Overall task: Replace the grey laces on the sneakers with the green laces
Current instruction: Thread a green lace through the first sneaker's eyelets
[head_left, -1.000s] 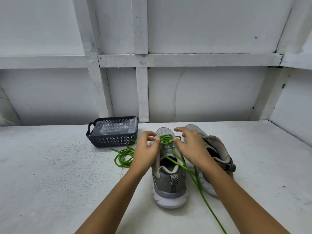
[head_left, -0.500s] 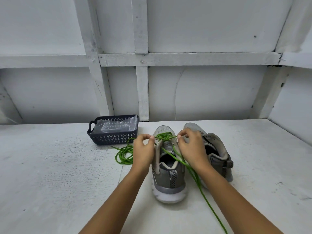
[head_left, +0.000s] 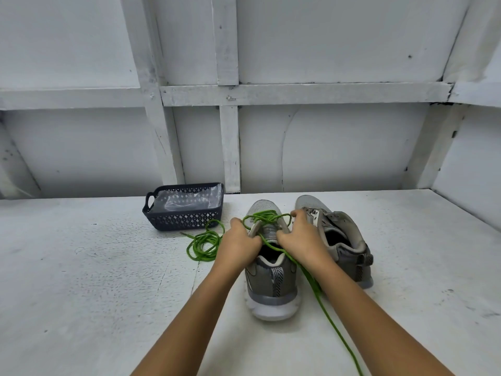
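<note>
Head view, two bare hands at work on a grey sneaker (head_left: 272, 280) standing heel-toward-the-viewer on a white table (head_left: 108, 267). The left hand (head_left: 238, 241) has its fingers curled round the left eyelet edge of the shoe's throat, and the right hand (head_left: 301, 237) curls round the right eyelet edge, its upper fingertips closed on the green lace (head_left: 264, 215). Whether the left fingers also pinch the lace cannot be told. The lace loops loosely across the forefoot between the two hands. One length drops left of the shoe into a loose coil on the table, just beside the left hand. The other length passes under the right wrist and runs along the table to the lower right edge of the view. A second sneaker (head_left: 344, 240), unlaced with its tongue open, stands just to the right, touching or nearly touching the right hand. A dark perforated basket (head_left: 187, 221) lined with clear plastic (head_left: 187, 200) sits behind the coil, near the white panelled wall (head_left: 325, 145) that bounds the far edge of the table. A side wall closes the right edge, while bare table surface extends left of the coil and right of the second sneaker
</note>
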A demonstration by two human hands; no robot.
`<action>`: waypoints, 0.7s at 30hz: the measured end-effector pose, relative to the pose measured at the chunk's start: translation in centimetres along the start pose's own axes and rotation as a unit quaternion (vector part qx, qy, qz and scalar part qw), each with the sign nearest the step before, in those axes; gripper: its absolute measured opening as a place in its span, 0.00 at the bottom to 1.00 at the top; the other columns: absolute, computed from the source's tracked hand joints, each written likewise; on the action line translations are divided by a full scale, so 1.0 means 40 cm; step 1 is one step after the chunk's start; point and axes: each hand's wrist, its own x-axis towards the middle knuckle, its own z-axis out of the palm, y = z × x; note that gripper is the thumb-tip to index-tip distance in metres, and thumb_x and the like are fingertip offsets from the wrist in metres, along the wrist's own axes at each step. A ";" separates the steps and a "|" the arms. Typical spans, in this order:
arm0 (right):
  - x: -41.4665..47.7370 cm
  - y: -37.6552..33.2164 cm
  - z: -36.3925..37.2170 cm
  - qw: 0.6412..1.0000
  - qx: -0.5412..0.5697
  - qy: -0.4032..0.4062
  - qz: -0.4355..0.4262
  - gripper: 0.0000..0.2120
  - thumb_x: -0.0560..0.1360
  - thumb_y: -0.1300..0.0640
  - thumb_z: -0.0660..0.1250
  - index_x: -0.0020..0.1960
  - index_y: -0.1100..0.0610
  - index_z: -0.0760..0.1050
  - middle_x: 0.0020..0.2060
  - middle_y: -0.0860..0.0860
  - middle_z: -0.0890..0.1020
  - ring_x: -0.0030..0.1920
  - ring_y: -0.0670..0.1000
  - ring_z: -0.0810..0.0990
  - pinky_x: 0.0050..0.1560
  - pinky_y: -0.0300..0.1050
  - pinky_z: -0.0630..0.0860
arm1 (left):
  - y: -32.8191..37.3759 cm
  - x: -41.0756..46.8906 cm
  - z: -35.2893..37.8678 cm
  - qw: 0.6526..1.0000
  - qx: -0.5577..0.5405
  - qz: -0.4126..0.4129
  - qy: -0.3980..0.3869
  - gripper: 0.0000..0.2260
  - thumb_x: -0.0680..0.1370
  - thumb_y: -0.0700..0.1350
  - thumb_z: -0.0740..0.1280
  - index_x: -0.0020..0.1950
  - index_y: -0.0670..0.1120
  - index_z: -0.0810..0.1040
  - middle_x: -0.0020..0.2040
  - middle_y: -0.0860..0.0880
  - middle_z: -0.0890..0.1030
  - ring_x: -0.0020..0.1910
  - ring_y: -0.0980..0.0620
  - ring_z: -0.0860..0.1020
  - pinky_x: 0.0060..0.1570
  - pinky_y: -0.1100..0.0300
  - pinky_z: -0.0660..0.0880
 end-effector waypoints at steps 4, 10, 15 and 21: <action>-0.007 0.008 0.005 0.994 0.086 0.062 0.026 0.18 0.76 0.61 0.61 0.65 0.61 0.65 0.58 0.60 0.76 0.51 0.57 0.76 0.44 0.40 0.64 | -0.013 0.001 0.003 0.995 -0.090 -0.009 0.039 0.13 0.76 0.37 0.58 0.60 0.42 0.62 0.45 0.42 0.76 0.46 0.40 0.78 0.42 0.52 0.74; -0.013 0.024 0.017 0.965 0.239 0.087 0.063 0.13 0.76 0.66 0.61 0.60 0.63 0.66 0.37 0.50 0.70 0.31 0.42 0.65 0.27 0.35 0.64 | -0.034 -0.006 -0.004 0.965 -0.252 -0.038 0.063 0.17 0.78 0.36 0.58 0.66 0.43 0.61 0.38 0.49 0.72 0.36 0.54 0.71 0.34 0.61 0.67; -0.023 0.024 0.010 0.972 0.219 0.072 0.037 0.12 0.76 0.65 0.62 0.58 0.63 0.66 0.36 0.51 0.73 0.30 0.43 0.68 0.24 0.26 0.64 | -0.044 -0.020 -0.008 0.971 -0.234 -0.015 0.037 0.15 0.79 0.38 0.60 0.64 0.44 0.63 0.37 0.49 0.74 0.32 0.55 0.71 0.27 0.67 0.67; -0.028 0.039 -0.020 0.997 0.046 0.004 -0.067 0.16 0.74 0.52 0.69 0.54 0.56 0.66 0.41 0.52 0.79 0.43 0.52 0.78 0.44 0.44 0.73 | -0.061 -0.011 -0.026 0.986 -0.063 0.152 0.009 0.22 0.73 0.43 0.72 0.62 0.49 0.66 0.56 0.47 0.70 0.54 0.51 0.72 0.49 0.62 0.70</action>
